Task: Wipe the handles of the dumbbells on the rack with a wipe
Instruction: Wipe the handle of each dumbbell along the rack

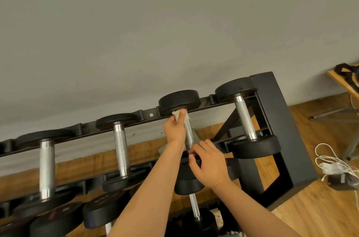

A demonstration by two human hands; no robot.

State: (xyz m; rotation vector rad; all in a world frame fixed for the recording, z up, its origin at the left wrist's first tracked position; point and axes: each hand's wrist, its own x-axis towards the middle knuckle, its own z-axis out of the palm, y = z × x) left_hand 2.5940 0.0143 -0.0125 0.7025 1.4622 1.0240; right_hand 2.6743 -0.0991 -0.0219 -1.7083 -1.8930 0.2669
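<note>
No legible text (dumbbell markings [103,199] blurred)

Head view, close, looking down, rack [272,89]

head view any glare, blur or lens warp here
Head view: wide-angle distortion bows the black metal rack; bright glare streaks the knurled chrome dumbbell handles; the left hand, white wipe and right hand look sharp; shadows faint.

Black dumbbells [243,118], knurled chrome handles [121,151], across black rack [279,120], crumpled white wipe [177,115] at one handle's far end
</note>
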